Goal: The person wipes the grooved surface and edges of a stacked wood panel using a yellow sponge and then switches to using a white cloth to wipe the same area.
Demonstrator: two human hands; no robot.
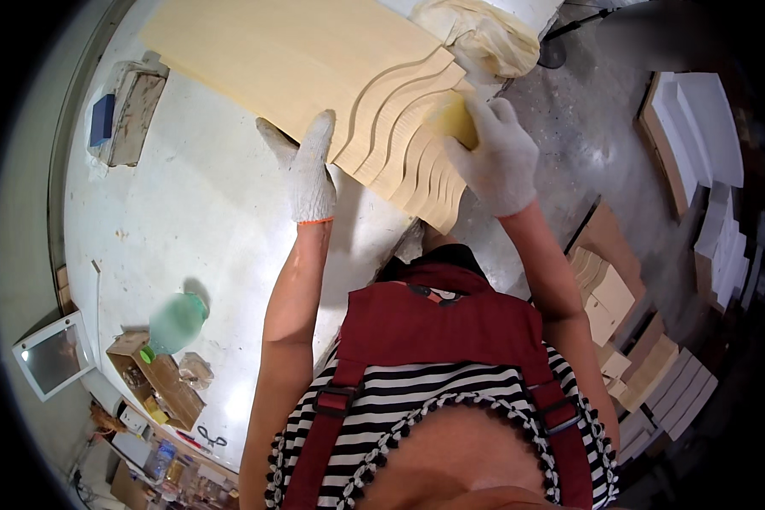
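Note:
A stack of pale wooden panels [263, 51] with wavy front edges lies fanned out in steps at the top middle. Several curved edges [408, 140] show one below another, reaching past the table's side. My left hand [310, 174], in a white knitted glove with an orange cuff, grips the near edge of the panels, one digit on top; its other fingers are partly hidden. In my right hand [506, 161], also gloved, is a yellow sponge [457, 121], held against the stepped edges at their right end. The sponge partly blurs into the wood.
The white table [204, 195] bears a worn block [138, 115] with a blue block [102, 119] on it, a green-tinted bottle [178, 323], a cardboard box [174, 387] and scissors [212, 438]. A crumpled cream bag [493, 42] lies beyond the panels. More wavy boards [603, 289] stand at right.

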